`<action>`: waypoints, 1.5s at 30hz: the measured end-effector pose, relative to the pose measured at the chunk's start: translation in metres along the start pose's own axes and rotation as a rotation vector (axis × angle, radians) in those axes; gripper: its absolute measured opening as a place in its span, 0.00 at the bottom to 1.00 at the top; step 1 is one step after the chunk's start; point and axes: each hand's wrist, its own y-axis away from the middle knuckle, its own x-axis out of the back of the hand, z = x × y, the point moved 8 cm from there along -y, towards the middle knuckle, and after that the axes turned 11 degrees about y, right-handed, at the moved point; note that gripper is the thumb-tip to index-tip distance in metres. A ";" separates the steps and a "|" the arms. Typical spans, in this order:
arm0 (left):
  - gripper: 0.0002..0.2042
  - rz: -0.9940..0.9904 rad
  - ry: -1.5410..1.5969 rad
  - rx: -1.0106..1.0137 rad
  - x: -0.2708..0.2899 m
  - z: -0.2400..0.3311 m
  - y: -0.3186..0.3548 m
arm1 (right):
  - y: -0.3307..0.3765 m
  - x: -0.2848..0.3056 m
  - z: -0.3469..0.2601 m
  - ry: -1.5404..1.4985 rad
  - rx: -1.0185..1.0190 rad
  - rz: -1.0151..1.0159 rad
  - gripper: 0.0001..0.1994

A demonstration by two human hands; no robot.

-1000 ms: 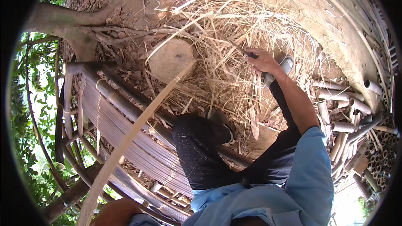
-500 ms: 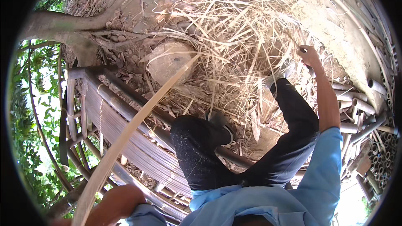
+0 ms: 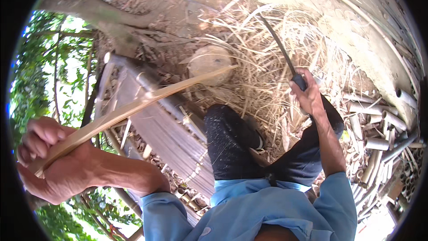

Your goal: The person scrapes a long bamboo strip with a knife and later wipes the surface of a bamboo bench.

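Note:
A long, pale bamboo strip (image 3: pixel 142 100) slants from the lower left toward the middle of the view. My left hand (image 3: pixel 71 165) grips its near end, the strip lying across the palm under bent fingers. Its tapered far end appears in front of a round, pale block (image 3: pixel 207 64) on the ground. In my right hand (image 3: pixel 310 96), above my right knee, is a long, narrow knife (image 3: pixel 278 42). My fingers are closed round its black handle, and the dark blade points away and slightly left, over a heap of thin shavings (image 3: pixel 267 71). The knife and the strip are apart.
A slatted bamboo bench (image 3: pixel 165 127) is at my left. Cut bamboo tubes (image 3: pixel 374 118) are piled at the right. A thick root or trunk (image 3: pixel 89 6) crosses the far left, with leafy plants (image 3: pixel 44 80) below it. A pale wall or bank (image 3: pixel 347 22) borders the far right.
My left hand has come up into full view, and the bamboo strip has swung lower and flatter. My right hand has moved left and nearer, the knife's blade now showing clearly.

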 end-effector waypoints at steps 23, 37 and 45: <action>0.20 -0.007 0.103 -0.326 -0.056 0.115 0.145 | 0.199 -0.053 -0.202 0.146 0.678 0.139 0.21; 0.19 0.052 -0.012 -0.509 -0.047 0.122 0.149 | 0.219 -0.058 -0.225 0.194 0.832 -0.063 0.13; 0.16 0.153 -0.066 -0.610 -0.041 0.114 0.156 | 0.222 -0.056 -0.227 0.213 0.962 -0.033 0.10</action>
